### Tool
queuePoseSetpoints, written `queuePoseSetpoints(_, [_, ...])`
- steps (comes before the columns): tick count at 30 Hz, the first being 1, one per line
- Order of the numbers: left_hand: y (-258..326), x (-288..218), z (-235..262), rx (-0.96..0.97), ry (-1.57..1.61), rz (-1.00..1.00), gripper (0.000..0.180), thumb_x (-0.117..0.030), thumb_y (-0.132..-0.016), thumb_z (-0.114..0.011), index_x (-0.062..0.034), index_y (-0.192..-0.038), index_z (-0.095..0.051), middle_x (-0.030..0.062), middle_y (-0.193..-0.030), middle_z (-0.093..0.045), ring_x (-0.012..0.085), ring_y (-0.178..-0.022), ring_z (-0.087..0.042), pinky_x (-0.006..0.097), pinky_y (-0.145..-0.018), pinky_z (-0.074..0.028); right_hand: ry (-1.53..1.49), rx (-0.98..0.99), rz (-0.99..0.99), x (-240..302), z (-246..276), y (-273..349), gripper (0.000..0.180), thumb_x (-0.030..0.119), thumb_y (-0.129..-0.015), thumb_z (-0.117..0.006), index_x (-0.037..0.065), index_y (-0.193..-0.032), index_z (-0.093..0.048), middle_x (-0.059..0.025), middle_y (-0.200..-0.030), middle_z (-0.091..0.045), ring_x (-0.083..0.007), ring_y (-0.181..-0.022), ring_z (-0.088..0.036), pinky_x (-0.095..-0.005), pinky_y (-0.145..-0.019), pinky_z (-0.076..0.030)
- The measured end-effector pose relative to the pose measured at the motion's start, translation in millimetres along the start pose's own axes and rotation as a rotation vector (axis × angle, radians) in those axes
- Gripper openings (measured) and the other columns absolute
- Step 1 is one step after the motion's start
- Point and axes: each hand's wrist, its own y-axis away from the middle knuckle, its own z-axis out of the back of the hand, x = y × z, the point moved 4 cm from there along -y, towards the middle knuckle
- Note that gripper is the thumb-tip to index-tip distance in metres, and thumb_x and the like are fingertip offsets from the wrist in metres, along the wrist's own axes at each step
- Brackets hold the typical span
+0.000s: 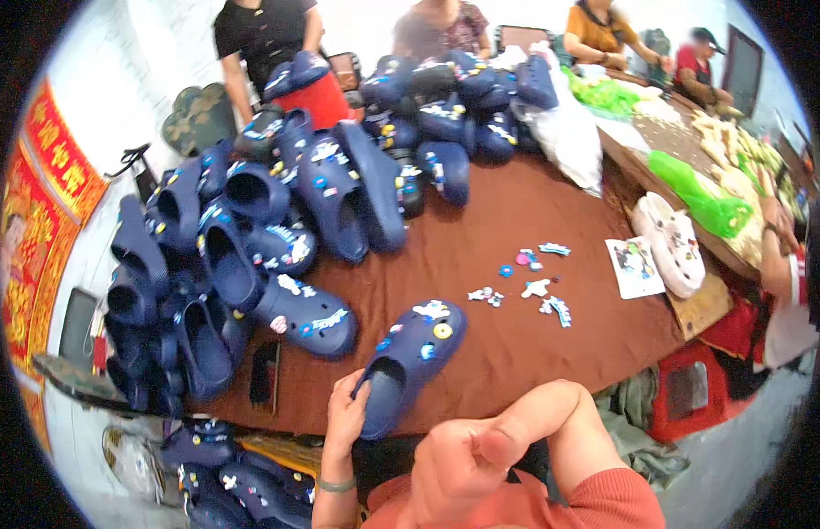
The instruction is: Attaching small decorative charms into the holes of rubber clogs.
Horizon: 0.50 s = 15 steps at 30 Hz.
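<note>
A navy clog with several colourful charms on its top lies on the brown tablecloth near the table's front edge. My left hand grips the clog's heel end, with a bracelet at the wrist. My right hand is raised close to the camera with fingers curled and the thumb pressed over them; nothing shows inside it. Several loose charms are scattered on the cloth to the right of the clog.
A big pile of navy clogs fills the table's left and back. A black phone lies by the pile. White clogs, a card sheet and green bags sit right. Other people stand behind. More clogs lie on the floor.
</note>
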Motion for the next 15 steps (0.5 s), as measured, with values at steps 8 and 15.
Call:
queuePoseSetpoints(8, [3,1,6,-0.039,-0.130,-0.043,0.030,-0.015,-0.088,-0.060,-0.0003,-0.114,-0.062,0.0172,-0.111,-0.063,0.0304,-0.110,-0.055,0.037,-0.096,-0.042,-0.067,0.093,-0.020,-6,21,0,0.058,0.059,-0.095,-0.041,0.017,-0.056,-0.034,0.0042,-0.054,-0.034,-0.0182,-0.047,-0.031,-0.0344,-0.054,-0.027])
queuePoseSetpoints(15, [9,-2,5,-0.057,-0.079,-0.065,0.029,-0.015,-0.087,-0.061,0.0013,-0.112,-0.063,0.0167,-0.109,-0.064,0.0302,-0.108,-0.056,0.037,-0.094,-0.043,-0.058,0.089,0.045,1,21,-3,0.058,0.063,-0.093,-0.041,0.017,-0.059,-0.038,0.0047,-0.057,-0.037,-0.0176,-0.050,-0.035,-0.0339,-0.057,-0.027])
